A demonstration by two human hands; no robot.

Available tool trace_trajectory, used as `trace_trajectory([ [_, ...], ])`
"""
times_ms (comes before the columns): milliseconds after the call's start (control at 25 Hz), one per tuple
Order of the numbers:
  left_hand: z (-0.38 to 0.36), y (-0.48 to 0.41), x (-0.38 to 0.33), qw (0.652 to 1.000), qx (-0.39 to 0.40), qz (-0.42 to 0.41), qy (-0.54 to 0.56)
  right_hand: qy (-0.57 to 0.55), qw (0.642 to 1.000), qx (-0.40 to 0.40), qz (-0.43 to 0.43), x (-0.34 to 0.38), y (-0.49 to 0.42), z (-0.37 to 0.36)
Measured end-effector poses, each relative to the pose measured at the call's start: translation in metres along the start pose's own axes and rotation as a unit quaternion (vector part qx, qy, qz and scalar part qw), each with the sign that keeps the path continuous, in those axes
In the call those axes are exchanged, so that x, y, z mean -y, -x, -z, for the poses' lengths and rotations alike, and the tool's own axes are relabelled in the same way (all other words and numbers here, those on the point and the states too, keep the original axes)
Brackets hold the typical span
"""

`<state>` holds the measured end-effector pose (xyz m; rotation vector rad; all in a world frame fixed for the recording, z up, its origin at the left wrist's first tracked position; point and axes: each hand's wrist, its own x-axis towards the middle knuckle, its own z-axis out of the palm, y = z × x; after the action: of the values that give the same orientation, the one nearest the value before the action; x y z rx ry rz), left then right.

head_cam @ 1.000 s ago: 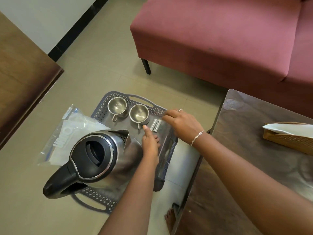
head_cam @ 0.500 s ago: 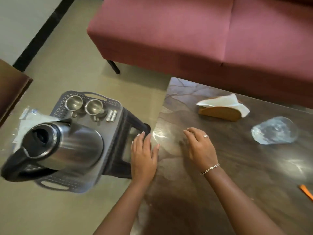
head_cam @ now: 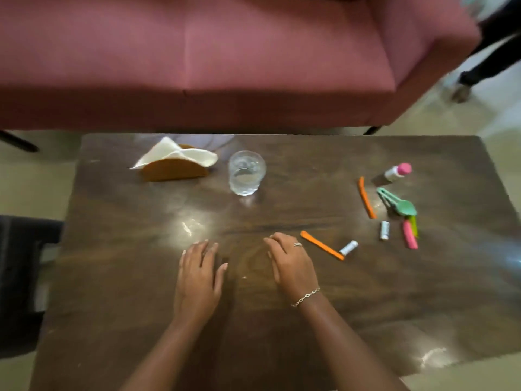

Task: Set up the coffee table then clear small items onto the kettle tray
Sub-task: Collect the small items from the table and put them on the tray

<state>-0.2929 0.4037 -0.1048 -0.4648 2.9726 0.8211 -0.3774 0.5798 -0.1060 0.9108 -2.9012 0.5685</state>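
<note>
Coffee table, sofa behind: hands were brought from kettle tray to nr front edge. Left hand flat, right hand loosely curled, both empty; small items nr right edge uncleared.

Your head camera looks steeply down and forward, close above the coffee table, with the sofa across the far edge.

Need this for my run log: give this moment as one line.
left hand: open, over coffee table | right hand: open, empty | orange stick, white tube: beside right hand, untouched
</note>
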Motion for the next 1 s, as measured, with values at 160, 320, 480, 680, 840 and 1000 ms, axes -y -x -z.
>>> trace_trajectory([
  [160,-0.040,-0.022,-0.064,0.995,0.027,-0.101,-0.005,0.031,0.999,-0.030,-0.007,-0.081,0.033,0.033],
  [320,-0.070,-0.042,-0.107,0.984,0.016,-0.178,-0.029,0.082,0.997,-0.004,0.013,-0.152,0.050,0.054],
  [480,-0.104,-0.059,-0.149,0.970,0.061,-0.231,-0.052,0.142,0.989,0.030,-0.006,-0.216,0.056,0.060],
  [680,-0.143,-0.086,-0.206,0.967,0.154,-0.180,-0.094,0.029,0.940,0.004,-0.341,-0.264,0.038,0.061],
  [840,-0.166,-0.100,-0.238,0.956,0.199,-0.144,-0.157,-0.063,0.894,0.024,-0.443,-0.277,0.018,0.055],
  [1000,-0.181,-0.103,-0.252,0.938,0.230,-0.147,-0.215,-0.073,0.891,0.040,-0.446,-0.280,0.009,0.048],
])
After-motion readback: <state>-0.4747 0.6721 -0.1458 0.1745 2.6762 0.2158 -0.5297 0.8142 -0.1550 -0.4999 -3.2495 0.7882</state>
